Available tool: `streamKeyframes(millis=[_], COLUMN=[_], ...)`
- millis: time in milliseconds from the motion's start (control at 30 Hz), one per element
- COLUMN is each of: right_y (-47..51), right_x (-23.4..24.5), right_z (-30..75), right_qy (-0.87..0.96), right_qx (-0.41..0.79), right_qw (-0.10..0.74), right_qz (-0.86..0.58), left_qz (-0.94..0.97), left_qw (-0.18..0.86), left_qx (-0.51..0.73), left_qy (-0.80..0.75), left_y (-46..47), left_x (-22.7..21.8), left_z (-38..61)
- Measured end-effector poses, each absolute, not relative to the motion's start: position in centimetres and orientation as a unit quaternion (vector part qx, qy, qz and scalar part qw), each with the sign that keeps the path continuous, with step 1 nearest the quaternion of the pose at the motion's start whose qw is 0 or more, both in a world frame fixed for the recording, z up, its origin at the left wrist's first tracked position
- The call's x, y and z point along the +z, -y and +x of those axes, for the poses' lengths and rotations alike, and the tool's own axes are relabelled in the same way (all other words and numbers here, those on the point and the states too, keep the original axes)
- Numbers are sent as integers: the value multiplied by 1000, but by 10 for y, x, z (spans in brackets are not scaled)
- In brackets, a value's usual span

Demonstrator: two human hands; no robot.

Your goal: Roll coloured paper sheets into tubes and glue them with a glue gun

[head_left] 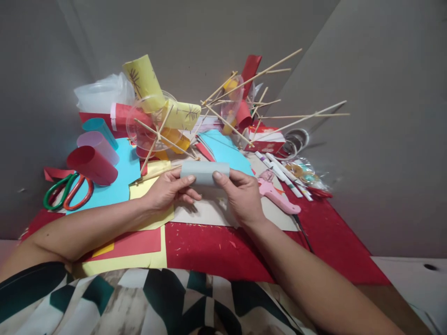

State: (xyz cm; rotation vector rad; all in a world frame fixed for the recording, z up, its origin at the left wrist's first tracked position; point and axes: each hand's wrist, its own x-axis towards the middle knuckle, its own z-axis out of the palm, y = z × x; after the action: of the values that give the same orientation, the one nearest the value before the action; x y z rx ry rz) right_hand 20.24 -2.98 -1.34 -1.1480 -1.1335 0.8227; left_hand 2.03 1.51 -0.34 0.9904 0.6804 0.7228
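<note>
A pale grey-blue paper tube (205, 173) lies level between my two hands, above a whitish board (213, 211). My left hand (172, 190) grips its left end, thumb in front and the lower fingers loosely curled below. On the right end, my right hand (242, 193) pinches it with the thumb on the near side and fingers behind. Just right of that hand rests a pink glue gun (277, 195) with a dark cord. Scissors with green and orange handles (79, 197) lie to the left, by a red paper tube (92, 165).
Paper tubes and stick frames (158, 136) on clear plastic discs stand at the back. Bamboo sticks (307, 115) jut out to the right. Markers (284, 174) and a plastic bag of small items (309, 176) lie right. Coloured paper sheets (136, 242) cover the left of the red cloth (216, 246).
</note>
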Motion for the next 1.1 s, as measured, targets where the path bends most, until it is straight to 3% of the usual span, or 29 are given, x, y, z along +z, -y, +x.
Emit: streamKeyframes(millis=[333,1100], right_y=[27,19], right_x=[-17,-37], right_z=[206,207], right_qy=[513,516], right_qx=[367,388], right_qw=[577,571], right_qz=[-519,-508], left_qz=[427,392], left_qw=[775,768], left_qx=[333,350], left_qy=[-326,-365], left_y=[-18,-19], left_x=[-7,-10], left_z=[23,24])
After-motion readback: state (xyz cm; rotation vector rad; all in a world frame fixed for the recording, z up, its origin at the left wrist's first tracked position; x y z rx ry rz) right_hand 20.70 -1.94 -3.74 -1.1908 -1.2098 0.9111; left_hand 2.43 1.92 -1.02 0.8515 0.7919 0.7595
